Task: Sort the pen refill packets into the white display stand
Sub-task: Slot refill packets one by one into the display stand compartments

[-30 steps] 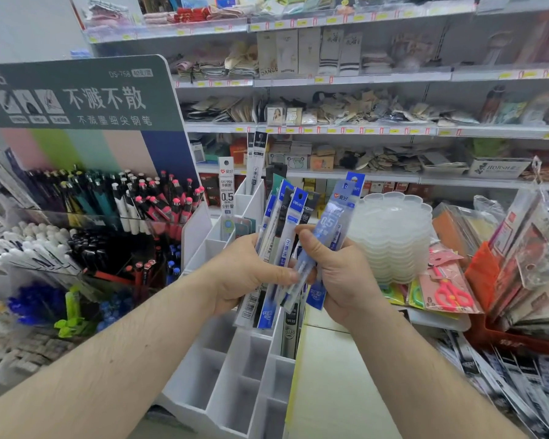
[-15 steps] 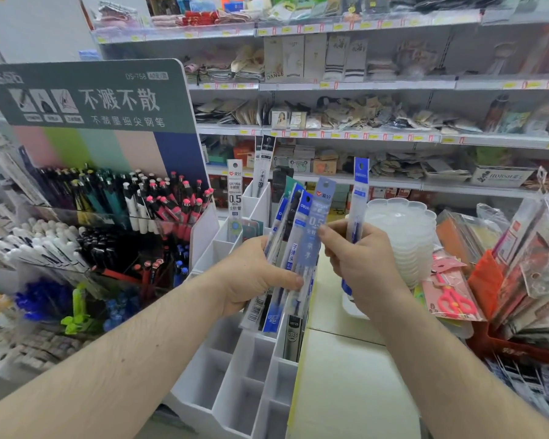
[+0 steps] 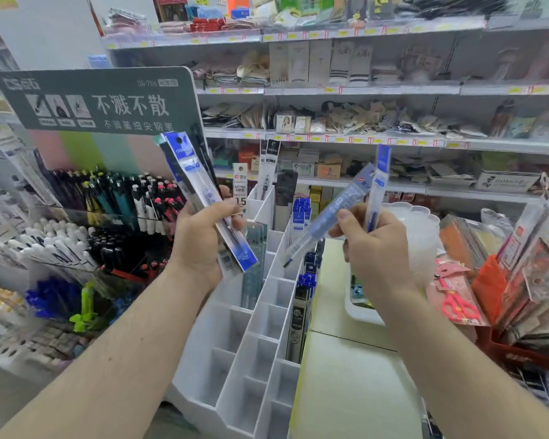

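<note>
My left hand (image 3: 200,242) grips a bunch of blue pen refill packets (image 3: 197,182), tilted up and to the left above the white display stand (image 3: 254,343). My right hand (image 3: 374,245) pinches two refill packets: one slanted blue packet (image 3: 336,210) and one upright blue packet (image 3: 379,182). The stand has many open compartments; several at the back and along its right side hold blue packets (image 3: 300,213) and a black refill packet (image 3: 296,324). A white 0.5 packet (image 3: 240,188) stands at the stand's back.
A pen display with a dark green sign (image 3: 99,99) stands left of the stand. A pale counter (image 3: 346,391) lies to the right with a stack of clear plastic trays (image 3: 419,229), pink scissors (image 3: 457,305) and a red basket (image 3: 520,359) of goods. Stocked shelves (image 3: 362,137) fill the background.
My hands have moved apart. The left hand swung its bunch up and left; the right hand took a second packet out of the bunch and now holds two.
</note>
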`<state>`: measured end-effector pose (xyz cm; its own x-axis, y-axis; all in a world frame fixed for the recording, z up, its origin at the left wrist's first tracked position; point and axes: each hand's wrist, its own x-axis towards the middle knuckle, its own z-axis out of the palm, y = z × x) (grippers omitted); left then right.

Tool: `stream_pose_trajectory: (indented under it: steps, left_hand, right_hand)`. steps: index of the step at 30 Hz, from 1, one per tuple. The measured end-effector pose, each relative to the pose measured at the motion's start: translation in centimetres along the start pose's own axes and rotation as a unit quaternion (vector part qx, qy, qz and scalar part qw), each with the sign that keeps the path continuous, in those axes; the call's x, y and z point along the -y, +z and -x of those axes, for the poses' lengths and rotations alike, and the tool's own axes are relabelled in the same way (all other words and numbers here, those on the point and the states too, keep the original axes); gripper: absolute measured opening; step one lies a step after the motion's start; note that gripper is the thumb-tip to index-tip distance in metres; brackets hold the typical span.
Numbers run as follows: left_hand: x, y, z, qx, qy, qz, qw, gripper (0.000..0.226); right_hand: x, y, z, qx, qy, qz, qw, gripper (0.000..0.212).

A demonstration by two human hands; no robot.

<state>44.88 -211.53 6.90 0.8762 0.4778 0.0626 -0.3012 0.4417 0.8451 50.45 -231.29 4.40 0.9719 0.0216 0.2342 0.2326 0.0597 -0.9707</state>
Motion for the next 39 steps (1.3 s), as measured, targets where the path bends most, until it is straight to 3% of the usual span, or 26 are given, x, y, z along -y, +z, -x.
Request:
stream_pose_trajectory:
  steps: [7,12,17,20,22,25,28,31,35,39]
  left_hand:
    - [-0.1,-0.4,0.1,0.016,0.01,-0.011,1.0,0.019]
    - [-0.2,-0.4,0.1,0.026,0.03,-0.005,0.999,0.018]
    - [-0.1,-0.6,0.1,0.037,0.022,-0.03,0.999,0.023]
    - [0.1,-0.7,0.2,0.075,-0.013,-0.055,0.996,0.025]
    - [0.3,-0.6,0.3,0.111,-0.035,-0.084,0.99,0.028]
    - [0.5,-0.3,0.6,0.167,-0.057,-0.117,0.977,0.03]
    - [0.6,-0.3,0.6,0.2,-0.072,-0.135,0.968,0.034]
    - [0.7,-0.4,0.6,0.206,-0.093,-0.126,0.966,0.039]
    - [0.7,-0.5,0.3,0.187,-0.115,-0.08,0.972,0.043]
    - [0.7,-0.4,0.3,0.16,-0.123,-0.056,0.978,0.052]
  right_hand:
    - [-2.3,4.3,1.5,0.134,-0.009,0.081,0.988,0.02]
    - [-4.7,6.4,1.8,0.211,0.027,0.191,0.958,0.021]
    - [-5.3,6.7,1.9,0.25,0.056,0.235,0.938,0.017]
    - [-4.6,5.9,1.7,0.226,0.102,0.148,0.957,0.029]
    - [-4.1,5.0,1.4,0.209,0.202,-0.007,0.957,0.034]
    - [-3.6,3.4,1.1,0.226,0.319,-0.228,0.892,0.039]
    - [-3.8,2.2,1.5,0.266,0.323,-0.268,0.868,0.058]
    - [-3.4,1.5,1.8,0.218,0.31,-0.292,0.878,0.057]
    - [-3.3,1.0,1.2,0.074,0.248,-0.22,0.941,0.025]
    - [-3.5,0.5,-0.4,0.009,0.206,-0.18,0.962,0.01]
